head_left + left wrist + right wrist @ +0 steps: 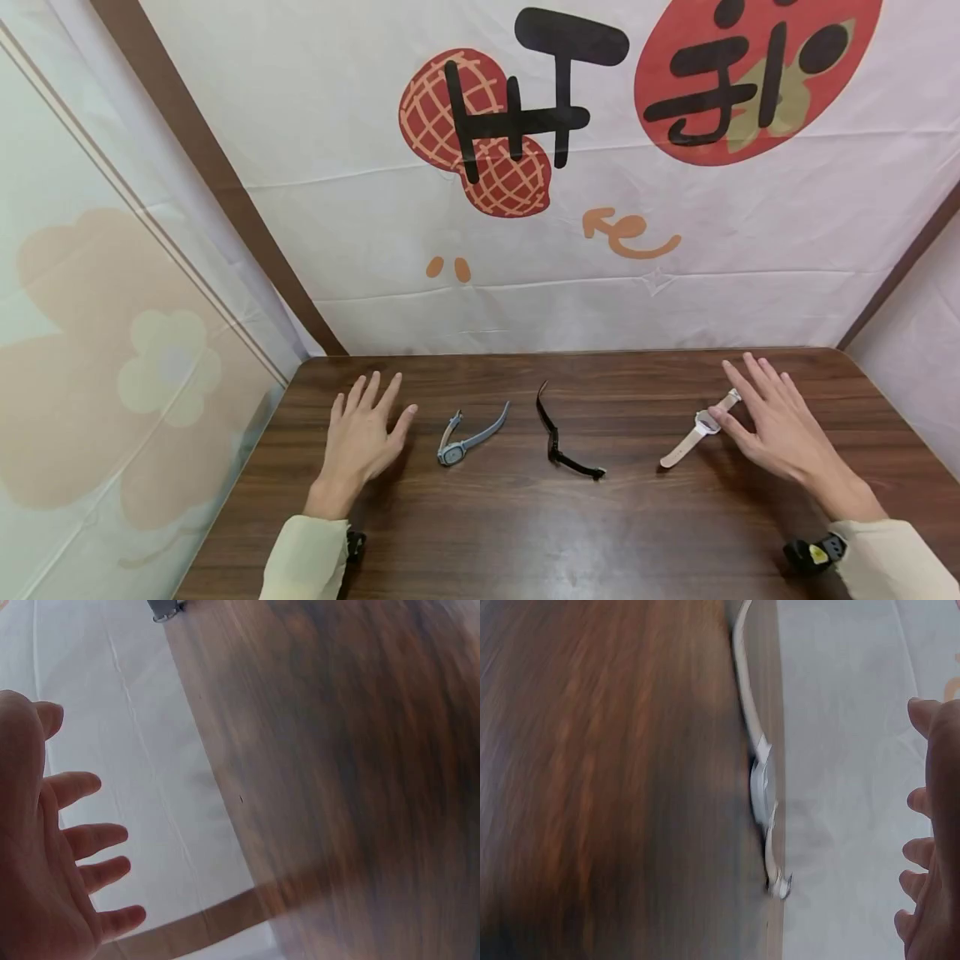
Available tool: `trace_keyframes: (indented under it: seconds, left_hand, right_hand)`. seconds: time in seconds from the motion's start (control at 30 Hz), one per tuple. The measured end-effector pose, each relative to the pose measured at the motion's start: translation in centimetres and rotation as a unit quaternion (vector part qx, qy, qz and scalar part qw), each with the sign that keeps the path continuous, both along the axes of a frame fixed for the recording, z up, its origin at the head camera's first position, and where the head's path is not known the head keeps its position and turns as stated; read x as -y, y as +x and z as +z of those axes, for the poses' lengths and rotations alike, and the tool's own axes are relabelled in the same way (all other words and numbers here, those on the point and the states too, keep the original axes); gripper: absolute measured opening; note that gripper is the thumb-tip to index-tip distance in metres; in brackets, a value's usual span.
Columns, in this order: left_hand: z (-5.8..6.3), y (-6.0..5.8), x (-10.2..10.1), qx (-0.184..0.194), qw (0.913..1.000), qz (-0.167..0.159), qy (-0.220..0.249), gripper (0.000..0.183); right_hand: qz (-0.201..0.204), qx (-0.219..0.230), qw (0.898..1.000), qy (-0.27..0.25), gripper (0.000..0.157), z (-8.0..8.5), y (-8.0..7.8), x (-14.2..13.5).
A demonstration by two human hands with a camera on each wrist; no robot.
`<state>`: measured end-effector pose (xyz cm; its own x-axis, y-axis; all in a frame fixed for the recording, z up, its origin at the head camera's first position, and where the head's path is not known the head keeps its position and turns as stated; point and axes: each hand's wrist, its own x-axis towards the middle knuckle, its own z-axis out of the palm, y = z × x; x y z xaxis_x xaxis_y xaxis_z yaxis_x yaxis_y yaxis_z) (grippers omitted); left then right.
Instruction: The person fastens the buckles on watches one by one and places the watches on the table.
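My left hand (362, 442) is spread with its fingers extended, palm down over the left of the table, holding nothing. To its right lies a light blue wristwatch (452, 453) with its strap unfastened. A black wristwatch (553, 450), strap also undone, rests near the middle. On the right, my right hand (780, 425) has straight fingers and overlaps the end of a white wristwatch (705, 423) in the head view. The right wrist view shows this white watch (761, 787) flat on the wood, apart from the fingers (919, 851).
A dark wood-grain table (570, 533) has rounded back corners. Behind it hangs a white printed cloth (337, 225) with red and black figures, and another cloth (97, 350) hangs along the left side. Dark straps with small devices (816, 552) are on both wrists.
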<state>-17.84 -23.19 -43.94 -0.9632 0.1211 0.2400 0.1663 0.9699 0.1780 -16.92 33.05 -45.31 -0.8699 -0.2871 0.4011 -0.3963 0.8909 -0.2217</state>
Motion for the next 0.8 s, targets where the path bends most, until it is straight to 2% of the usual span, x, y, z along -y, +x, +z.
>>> trace_keyframes:
  seconds: [0.17, 0.37, 0.6, 0.8]
  left_hand:
    - [0.1, -0.2, -0.8, 0.01, 0.9995, 0.004, 0.029, 0.066]
    - [0.2, -0.4, -1.5, 0.025, 0.9968, 0.002, 0.076, 0.066]
    - [0.3, -0.6, -2.3, 0.058, 0.9896, 0.006, 0.131, 0.061]
    - [0.1, -0.9, -3.1, 0.082, 0.9846, 0.004, 0.154, 0.06]
  right_hand:
    - [0.02, 0.03, 0.998, -0.044, 0.073, 0.0, -0.4, 1.1]
    - [0.039, 0.052, 0.995, -0.071, 0.071, -0.4, -0.8, 2.0]
    - [0.039, 0.079, 0.99, -0.112, 0.072, -0.2, -1.2, 4.0]
    - [0.044, 0.121, 0.983, -0.129, 0.071, -0.1, -1.6, 6.1]
